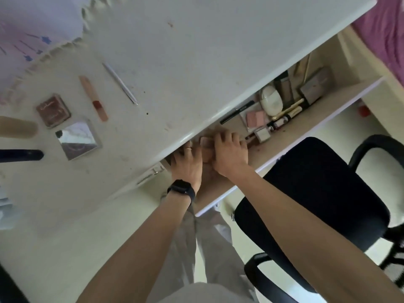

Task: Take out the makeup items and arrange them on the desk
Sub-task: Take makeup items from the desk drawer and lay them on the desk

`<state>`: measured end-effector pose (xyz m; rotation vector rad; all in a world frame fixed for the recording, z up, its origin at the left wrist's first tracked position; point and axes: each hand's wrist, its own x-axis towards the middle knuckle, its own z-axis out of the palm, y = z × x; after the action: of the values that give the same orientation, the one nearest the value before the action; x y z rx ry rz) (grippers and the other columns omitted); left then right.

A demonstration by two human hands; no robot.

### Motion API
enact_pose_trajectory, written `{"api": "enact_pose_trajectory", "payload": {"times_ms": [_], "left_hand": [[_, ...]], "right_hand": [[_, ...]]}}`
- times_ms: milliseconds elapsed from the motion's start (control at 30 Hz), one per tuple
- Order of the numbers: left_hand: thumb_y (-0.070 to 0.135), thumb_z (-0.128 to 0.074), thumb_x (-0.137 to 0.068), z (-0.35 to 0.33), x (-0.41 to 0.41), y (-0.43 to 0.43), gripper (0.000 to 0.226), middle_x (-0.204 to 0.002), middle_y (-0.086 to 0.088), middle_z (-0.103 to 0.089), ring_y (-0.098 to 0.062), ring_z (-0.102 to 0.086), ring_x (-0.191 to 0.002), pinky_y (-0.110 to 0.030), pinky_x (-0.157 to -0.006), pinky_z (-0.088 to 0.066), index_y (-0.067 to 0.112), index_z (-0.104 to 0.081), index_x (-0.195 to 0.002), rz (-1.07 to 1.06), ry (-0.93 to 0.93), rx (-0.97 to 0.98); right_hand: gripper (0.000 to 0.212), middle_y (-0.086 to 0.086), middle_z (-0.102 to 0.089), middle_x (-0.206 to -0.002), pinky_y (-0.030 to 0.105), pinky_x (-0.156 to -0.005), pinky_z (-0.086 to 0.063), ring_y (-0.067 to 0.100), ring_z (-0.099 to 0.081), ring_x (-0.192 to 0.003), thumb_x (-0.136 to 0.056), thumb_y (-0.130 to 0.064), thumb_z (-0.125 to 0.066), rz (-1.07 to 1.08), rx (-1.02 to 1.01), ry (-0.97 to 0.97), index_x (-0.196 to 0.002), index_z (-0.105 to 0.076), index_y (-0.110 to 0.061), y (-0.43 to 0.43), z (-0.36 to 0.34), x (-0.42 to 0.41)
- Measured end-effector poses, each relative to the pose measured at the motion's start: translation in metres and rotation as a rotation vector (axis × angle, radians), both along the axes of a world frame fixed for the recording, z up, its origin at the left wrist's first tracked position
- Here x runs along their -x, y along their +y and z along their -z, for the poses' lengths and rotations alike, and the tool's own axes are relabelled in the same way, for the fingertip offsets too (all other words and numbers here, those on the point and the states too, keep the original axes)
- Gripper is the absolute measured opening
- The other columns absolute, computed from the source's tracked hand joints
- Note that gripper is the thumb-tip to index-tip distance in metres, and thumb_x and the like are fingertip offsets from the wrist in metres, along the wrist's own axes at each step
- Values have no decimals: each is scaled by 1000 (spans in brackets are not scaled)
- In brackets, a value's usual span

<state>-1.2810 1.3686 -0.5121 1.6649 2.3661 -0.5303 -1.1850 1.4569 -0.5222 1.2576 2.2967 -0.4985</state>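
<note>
The drawer [290, 136] under the white desk [175, 51] stands pulled out. Both my hands reach into its near end. My left hand [185, 164], with a black watch on the wrist, has its fingertips hidden under the desk edge. My right hand [229, 154] curls against a pinkish-beige container [206, 145] that sits between the two hands. Deeper in the drawer lie a white oval case [271, 101], a pink palette [255, 118], a grey box [312, 88] and a black pencil [237, 112]. On the desk lie a brown compact [53, 110], a mirrored compact [78, 138], a lip gloss tube [94, 98] and a thin silver stick [120, 84].
A black office chair [317, 193] stands close to the drawer front on the right. Pink bedding [384, 29] fills the far right corner. A beige tube [17, 126] and a dark blue item [21, 155] lie at the desk's left edge, and a frilled cloth [32, 29] covers the far left.
</note>
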Motion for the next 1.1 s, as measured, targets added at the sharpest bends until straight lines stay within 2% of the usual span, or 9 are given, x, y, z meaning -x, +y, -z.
{"api": "enact_pose_trajectory", "payload": {"times_ms": [200, 300, 467, 600, 733, 800, 900, 1000, 1100], "left_hand": [[-8, -69, -64, 23, -3, -9, 53, -133, -11, -47, -38, -53, -87, -44, -65, -54, 14, -70, -112, -8, -30, -216], [-10, -72, -56, 20, -9, -9, 61, -132, -14, -59, -38, -56, -84, -41, -61, -54, 14, -69, -112, -100, -88, -144], [6, -78, -71, 7, -10, 1, 86, -142, -14, -48, -38, -49, -116, -45, -83, -50, 29, -41, -145, -247, -230, -12], [14, -82, -67, 6, -9, 5, 96, -136, -16, -51, -40, -53, -112, -50, -87, -48, 26, -33, -150, -318, -220, -83], [14, -74, -80, 7, -10, 8, 88, -141, -17, -40, -39, -49, -118, -47, -86, -48, 25, -24, -152, -363, -397, -60], [22, -75, -83, 5, -12, 5, 85, -142, -22, -40, -40, -45, -125, -46, -97, -45, 20, -26, -152, -388, -519, -118], [36, -80, -77, -12, -15, -4, 89, -132, -15, -54, -31, -47, -123, -36, -100, -45, 21, -32, -150, -475, -701, -205], [46, -82, -73, -46, -12, -15, 89, -126, -3, -59, -17, -48, -117, -23, -92, -43, 29, -37, -148, -487, -837, -261], [46, -84, -73, -85, 4, -27, 86, -130, 10, -52, 2, -49, -112, -14, -95, -43, 38, -39, -145, -501, -943, -379]], "right_hand": [[69, 17, -47, -138, 49, -103, -40, 38, -49, -125, -84, -30, -71, 24, 10, 3, -139, -37, -6, 10, -4, -2], [59, 16, -55, -132, 47, -97, -43, 39, -57, -117, -90, -28, -66, 72, 108, 58, -138, -37, -7, 21, -12, -7], [46, 8, -58, -126, 44, -87, -47, 36, -62, -106, -95, -39, -58, 117, 95, 159, -136, -50, -19, 29, -35, -29], [37, 2, -61, -110, 44, -88, -47, 31, -61, -100, -95, -47, -54, 281, 21, 266, -124, -59, -24, 24, -53, -54], [24, -1, -61, -95, 43, -80, -51, 25, -60, -85, -89, -40, -66, 485, 51, 477, -106, -66, -22, 9, -56, -78], [15, -5, -61, -90, 34, -74, -49, 16, -59, -81, -87, -33, -72, 609, 99, 576, -97, -67, -24, 4, -59, -84], [13, -9, -68, -92, 24, -76, -49, 10, -64, -89, -89, -32, -72, 860, 237, 708, -101, -68, -29, -2, -73, -92], [13, -4, -74, -99, 39, -91, -57, 18, -71, -96, -92, -25, -72, 1083, 404, 910, -104, -70, -30, -9, -86, -96], [19, 4, -74, -107, 40, -93, -56, 25, -71, -103, -94, -16, -68, 1144, 550, 1025, -111, -70, -24, -13, -101, -88]]}}
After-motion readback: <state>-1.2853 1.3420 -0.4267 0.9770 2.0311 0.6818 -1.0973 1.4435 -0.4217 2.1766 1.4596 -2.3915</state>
